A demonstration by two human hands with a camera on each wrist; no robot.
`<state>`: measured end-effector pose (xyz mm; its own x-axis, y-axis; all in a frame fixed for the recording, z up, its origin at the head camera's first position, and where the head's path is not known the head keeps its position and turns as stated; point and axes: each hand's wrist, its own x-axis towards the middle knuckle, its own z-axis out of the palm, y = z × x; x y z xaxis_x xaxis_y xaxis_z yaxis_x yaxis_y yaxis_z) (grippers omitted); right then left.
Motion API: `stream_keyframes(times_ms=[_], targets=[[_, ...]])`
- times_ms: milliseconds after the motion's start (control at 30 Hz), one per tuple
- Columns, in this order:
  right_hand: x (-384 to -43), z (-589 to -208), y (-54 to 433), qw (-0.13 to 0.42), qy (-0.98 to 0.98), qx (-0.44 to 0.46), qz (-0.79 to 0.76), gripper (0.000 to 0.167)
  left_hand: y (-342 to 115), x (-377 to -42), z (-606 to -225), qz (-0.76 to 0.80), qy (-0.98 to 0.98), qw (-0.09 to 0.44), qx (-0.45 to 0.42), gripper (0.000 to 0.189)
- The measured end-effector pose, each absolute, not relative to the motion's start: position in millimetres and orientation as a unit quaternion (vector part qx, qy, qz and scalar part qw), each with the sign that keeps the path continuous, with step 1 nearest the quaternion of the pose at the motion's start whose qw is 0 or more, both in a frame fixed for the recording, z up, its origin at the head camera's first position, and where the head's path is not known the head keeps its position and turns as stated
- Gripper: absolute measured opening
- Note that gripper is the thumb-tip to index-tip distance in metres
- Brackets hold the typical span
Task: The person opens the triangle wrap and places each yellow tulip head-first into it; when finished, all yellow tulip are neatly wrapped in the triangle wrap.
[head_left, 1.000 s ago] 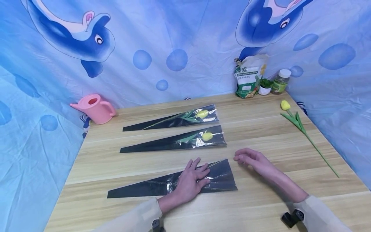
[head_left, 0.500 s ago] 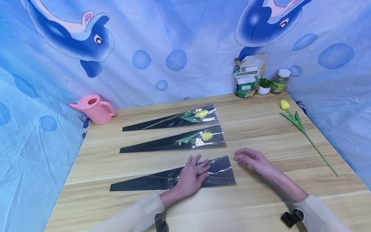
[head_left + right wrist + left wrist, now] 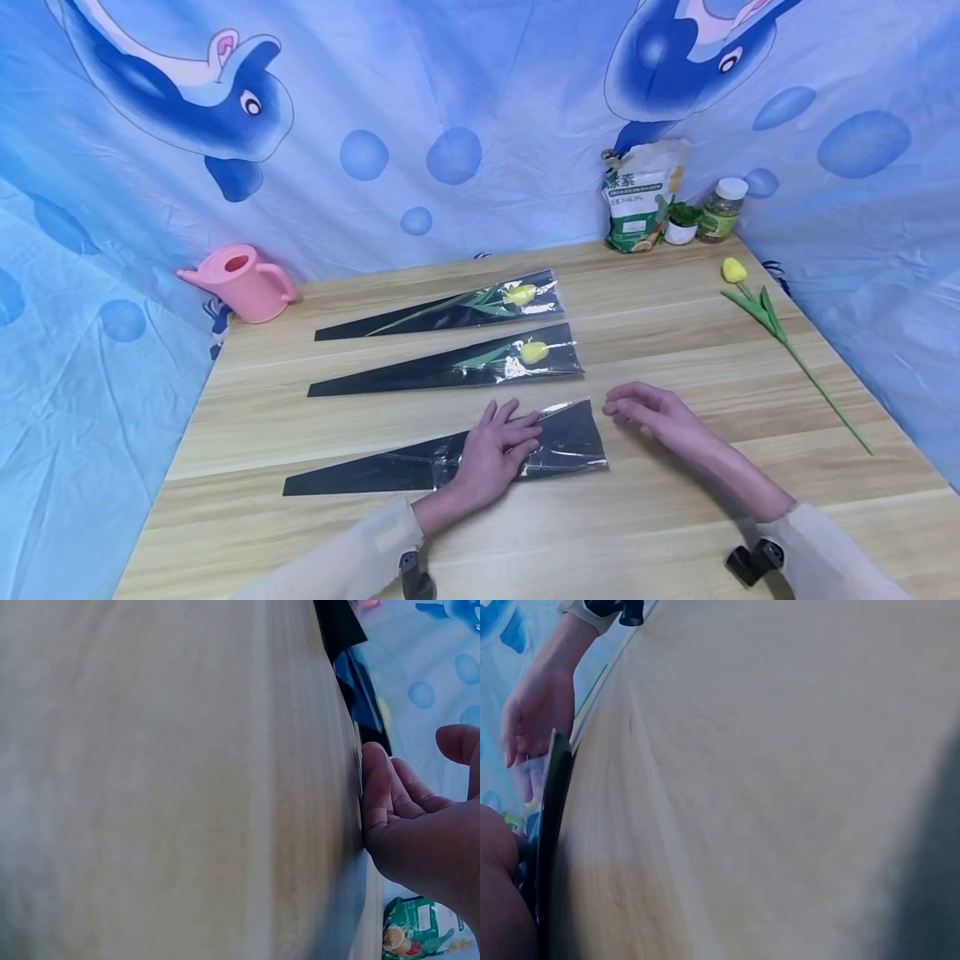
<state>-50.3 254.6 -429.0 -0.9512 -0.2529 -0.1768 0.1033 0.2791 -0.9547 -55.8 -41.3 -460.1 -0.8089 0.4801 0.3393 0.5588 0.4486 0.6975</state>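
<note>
My left hand (image 3: 491, 454) rests spread on the nearest black tapered flower sleeve (image 3: 566, 437), which has a glossy clear front and its wide end to the right. Just right of that wide end, my right hand (image 3: 645, 408) rests by the table top with fingers loosely bent and nothing in them. Farther back lie two more such sleeves, the middle sleeve (image 3: 405, 379) and the far sleeve (image 3: 360, 327). Each has a yellow tulip inside, the middle tulip (image 3: 534, 352) and the far tulip (image 3: 520, 294). A loose yellow tulip (image 3: 780, 333) with a green stem lies on the right.
A pink watering can (image 3: 251, 287) stands at the back left of the wooden table (image 3: 675, 542). At the back right are a green and white bag (image 3: 641, 200), a small potted plant (image 3: 682, 223) and a lidded jar (image 3: 722, 212). A blue dolphin-print cloth (image 3: 322, 83) hangs behind.
My left hand has slid the nearest sleeve slightly away from me, its wide end turning a little toward the back. My right hand has hardly moved.
</note>
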Motion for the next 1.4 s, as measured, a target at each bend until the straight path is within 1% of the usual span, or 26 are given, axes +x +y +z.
stream_keyframes(times_ms=[167,300,533,700,1133,1300,1400], targets=[[-51,-428,254,0.148,0.794,-0.034,-0.589,0.040,-41,-59,-458,-0.477,-0.823,0.058,-0.302,0.022],[-50,-427,253,0.152,0.801,-0.022,-0.579,0.041,-41,-62,-457,-0.499,-0.803,0.081,-0.317,0.024],[-50,-428,250,0.138,0.813,-0.056,-0.563,0.040,-42,-62,-457,-0.516,-0.787,0.106,-0.321,0.023],[-52,-427,250,0.138,0.816,-0.028,-0.561,0.040,-42,-62,-460,-0.528,-0.784,0.118,-0.305,0.024],[-60,-418,282,0.068,0.844,0.003,-0.533,0.041,-42,-65,-464,-0.516,-0.790,0.162,-0.288,0.018],[-58,-415,282,0.075,0.844,0.004,-0.531,0.039,-41,-65,-464,-0.518,-0.789,0.168,-0.284,0.018],[-56,-413,277,0.079,0.840,0.006,-0.537,0.038,-42,-64,-463,-0.523,-0.788,0.162,-0.281,0.019]])
